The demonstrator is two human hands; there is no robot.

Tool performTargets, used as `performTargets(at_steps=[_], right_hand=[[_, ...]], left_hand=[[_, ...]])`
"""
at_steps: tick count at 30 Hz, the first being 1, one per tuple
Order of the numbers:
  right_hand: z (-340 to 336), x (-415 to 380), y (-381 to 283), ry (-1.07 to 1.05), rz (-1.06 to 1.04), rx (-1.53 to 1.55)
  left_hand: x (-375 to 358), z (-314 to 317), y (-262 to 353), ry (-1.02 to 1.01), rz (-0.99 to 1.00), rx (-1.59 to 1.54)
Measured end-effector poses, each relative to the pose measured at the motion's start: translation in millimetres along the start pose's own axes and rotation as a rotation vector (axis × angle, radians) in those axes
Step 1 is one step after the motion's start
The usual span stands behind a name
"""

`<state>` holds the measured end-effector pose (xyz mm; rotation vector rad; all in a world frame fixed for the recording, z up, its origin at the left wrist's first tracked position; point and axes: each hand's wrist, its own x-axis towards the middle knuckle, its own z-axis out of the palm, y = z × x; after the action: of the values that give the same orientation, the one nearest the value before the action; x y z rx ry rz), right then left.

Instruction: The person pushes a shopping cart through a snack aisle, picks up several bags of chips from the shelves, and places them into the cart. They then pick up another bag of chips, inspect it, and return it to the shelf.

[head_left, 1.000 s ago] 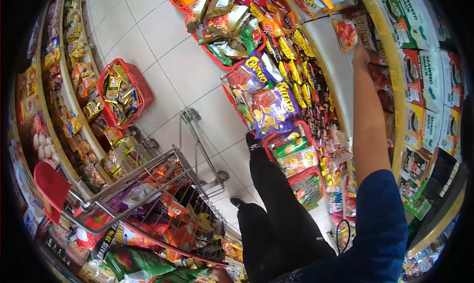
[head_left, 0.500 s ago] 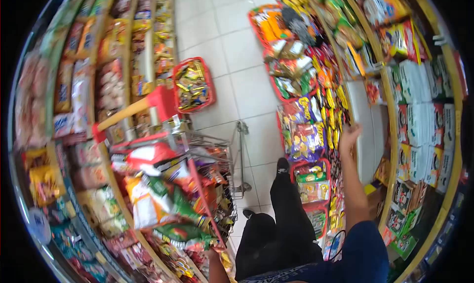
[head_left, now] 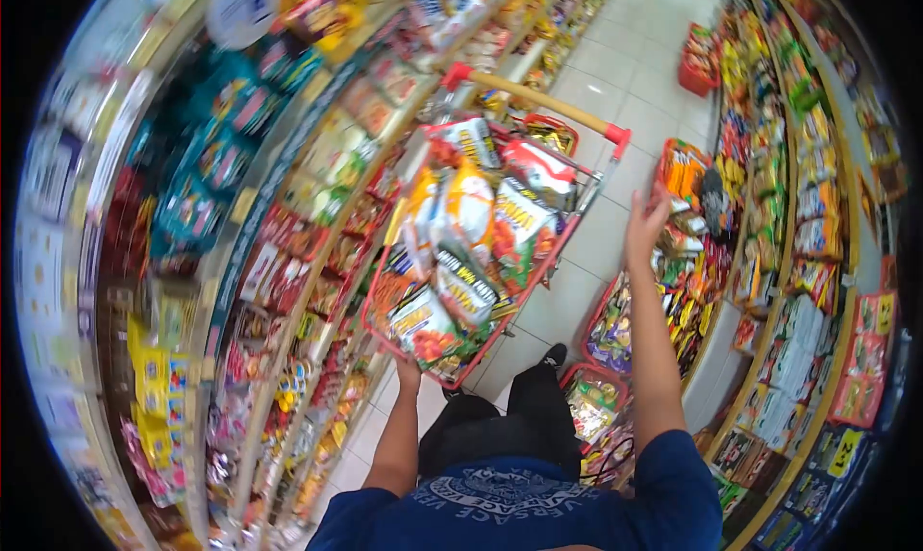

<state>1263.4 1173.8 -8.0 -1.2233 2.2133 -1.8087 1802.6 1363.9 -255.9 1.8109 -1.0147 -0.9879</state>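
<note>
- The cart (head_left: 567, 219) is red-coated wire, its handle (head_left: 538, 99) a matt yellowish bar with red plastic ends.
- The snack bags (head_left: 471, 253) heaped in it are glossy printed film, crinkled and catching the light.
- The left hand (head_left: 409, 366), bare, touches the cart's near end; the right hand (head_left: 644, 226), bare, is raised open by the far rim.
- The floor (head_left: 625, 70) is smooth pale tile with a slight sheen.
- The baskets (head_left: 694, 65) on the right are red plastic.
- The shirt (head_left: 519, 503) is matt blue cloth with a printed mark.
</note>
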Motion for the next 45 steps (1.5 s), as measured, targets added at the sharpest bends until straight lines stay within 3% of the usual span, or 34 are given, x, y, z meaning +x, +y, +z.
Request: performTargets(at_steps=[2,4,6,8,10,13,17,21,23,28,29,32,37,39,42,45], right_hand=[[25,47,-19,-0.011,-0.243,-0.124],[46,77,-45,-0.111,-0.349,-0.403],[74,99,-42,-0.310,-0.313,-0.495],[104,121,-9,-0.555,-0.334,-0.550],[115,127,-11,-0.820,-0.247,-0.833],[123,115,-13,-0.732,-0.424,-1.103],[136,106,-34,-0.745,-0.485,-1.288],[143,99,-18,-0.674,-0.582,-1.221],[137,103,-12,-0.830,-0.499,-1.033],[107,90,29,-0.947,-0.542,-0.788],[102,93,34,-1.069,-0.525,-0.779],[93,104,92,-1.204,-0.527,-0.522],[61,50,28,-1.406,-0.346,-0.285],[50,33,11,-1.510,-0.062,-0.171],[36,1,-21,-1.490,-0.079,-0.246],[26,-24,-29,-1.462,-0.083,-0.260]], left_hand=[[-19,2,80,-0.016,-0.197,0.017],[-14,3,61,0.021,-0.108,0.020],[-23,6,81,0.064,-0.172,0.102],[-18,13,37,0.100,-0.164,0.108],[-38,11,85,0.104,-0.291,0.114],[-53,16,72,0.140,-0.276,0.175],[-81,17,90,0.183,-0.347,0.111],[-94,17,73,0.164,-0.416,0.216],[-106,8,68,0.138,-0.414,0.138],[-122,-16,60,0.220,-0.560,0.186],[-125,-24,58,0.237,-0.538,0.133],[-130,-46,41,0.277,-0.528,0.083],[-156,-82,40,0.290,-0.513,0.267],[-173,-100,48,0.278,-0.529,0.213],[-182,-114,18,0.326,-0.588,0.015],[-203,-130,0,0.363,-0.477,0.216]])
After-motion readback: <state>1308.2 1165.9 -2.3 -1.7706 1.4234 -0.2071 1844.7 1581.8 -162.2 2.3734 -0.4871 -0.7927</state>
